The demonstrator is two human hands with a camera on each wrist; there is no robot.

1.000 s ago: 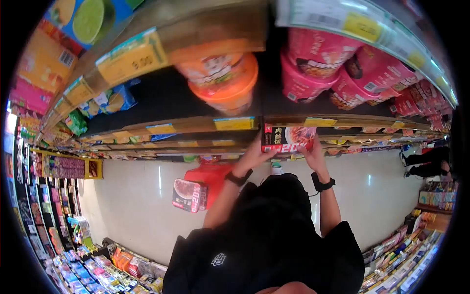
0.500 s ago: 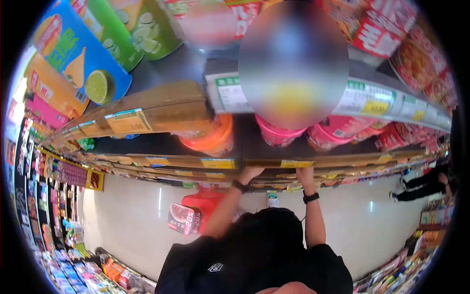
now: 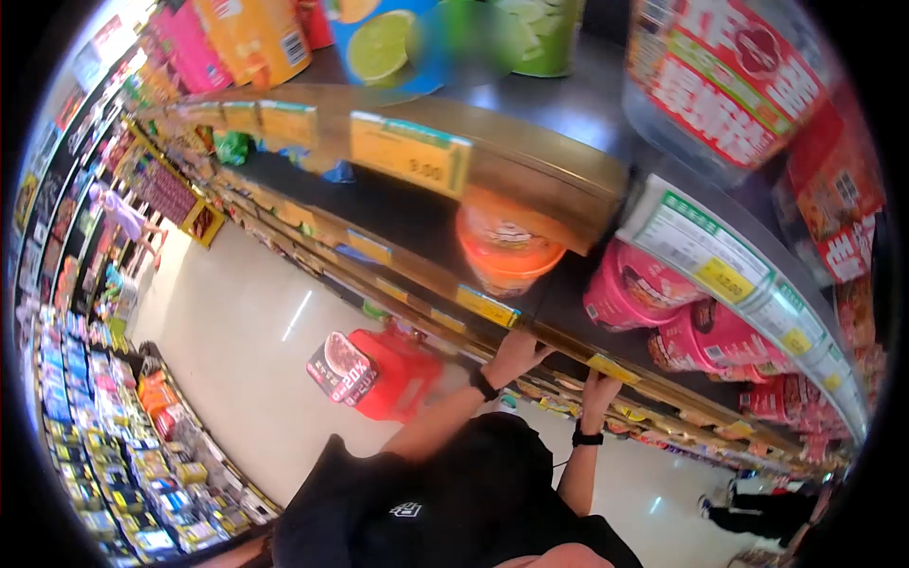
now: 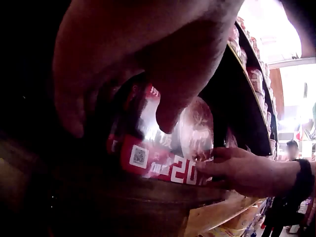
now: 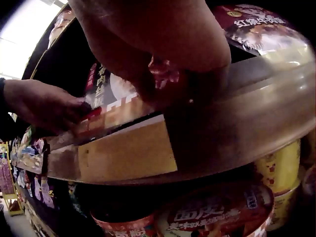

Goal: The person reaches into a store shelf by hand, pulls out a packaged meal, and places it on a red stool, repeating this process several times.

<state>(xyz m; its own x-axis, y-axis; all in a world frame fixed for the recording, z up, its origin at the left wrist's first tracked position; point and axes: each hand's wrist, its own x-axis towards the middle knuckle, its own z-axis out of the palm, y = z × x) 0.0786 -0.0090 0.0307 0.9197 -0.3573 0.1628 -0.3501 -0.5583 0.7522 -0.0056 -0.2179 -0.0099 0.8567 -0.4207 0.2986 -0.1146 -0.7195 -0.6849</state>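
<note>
A red and black boxed rice meal [image 4: 158,143] with a large "20" print lies at the lip of a dark shelf. My left hand [image 4: 143,44] reaches over its top, with the thumb on the lid and fingers at its side. At the opposite end, the fingers of my right hand [image 5: 158,39] hold the box close to the shelf edge [image 5: 237,108]. In the head view, both the left hand [image 3: 516,356] and the right hand [image 3: 598,390] reach under the shelf board, which hides the box.
Orange [image 3: 507,246] and pink noodle tubs [image 3: 644,284] stand on the shelf above the hands. A red basket [image 3: 402,379] is on the floor at the left, with a similar box [image 3: 339,367] at its top. Another person [image 3: 757,516] stands in the aisle at the right.
The box, held in front of the shelf a second ago, has gone under the shelf board with both hands. The head view has since turned, tilting the shelves.
</note>
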